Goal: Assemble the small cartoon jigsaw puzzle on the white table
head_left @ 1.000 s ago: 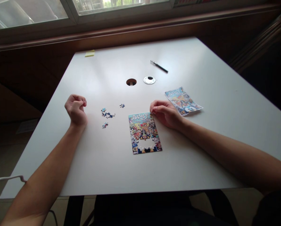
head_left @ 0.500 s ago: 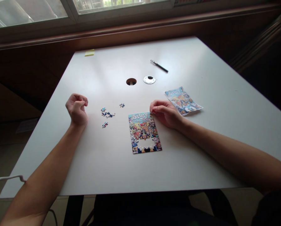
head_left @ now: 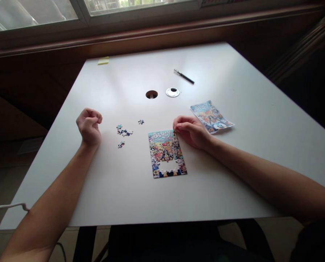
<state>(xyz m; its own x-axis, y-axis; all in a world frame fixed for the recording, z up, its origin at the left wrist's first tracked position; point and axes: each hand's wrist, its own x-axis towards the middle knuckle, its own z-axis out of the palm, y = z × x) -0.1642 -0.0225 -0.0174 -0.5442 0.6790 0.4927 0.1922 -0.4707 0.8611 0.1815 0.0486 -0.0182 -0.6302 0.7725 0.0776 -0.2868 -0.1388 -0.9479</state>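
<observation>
A small colourful jigsaw puzzle [head_left: 166, 153] lies flat on the white table [head_left: 140, 196], with a gap in its lower part. My right hand [head_left: 191, 131] rests curled at the puzzle's top right corner, fingertips pressed against its edge. My left hand [head_left: 88, 125] is a loose fist standing on the table to the left, fingers curled in; what it holds, if anything, is hidden. Several loose puzzle pieces [head_left: 124, 132] lie between my left hand and the puzzle.
A printed picture sheet [head_left: 211, 117] lies right of my right hand. Farther back are a round cable hole [head_left: 151, 94], its white cap [head_left: 172, 92], a black pen [head_left: 183, 76] and a yellow sticky pad [head_left: 103, 60]. A window runs along the far wall.
My left fist has shifted slightly to the right and its fingers have curled a little. The right hand and the puzzle have stayed put.
</observation>
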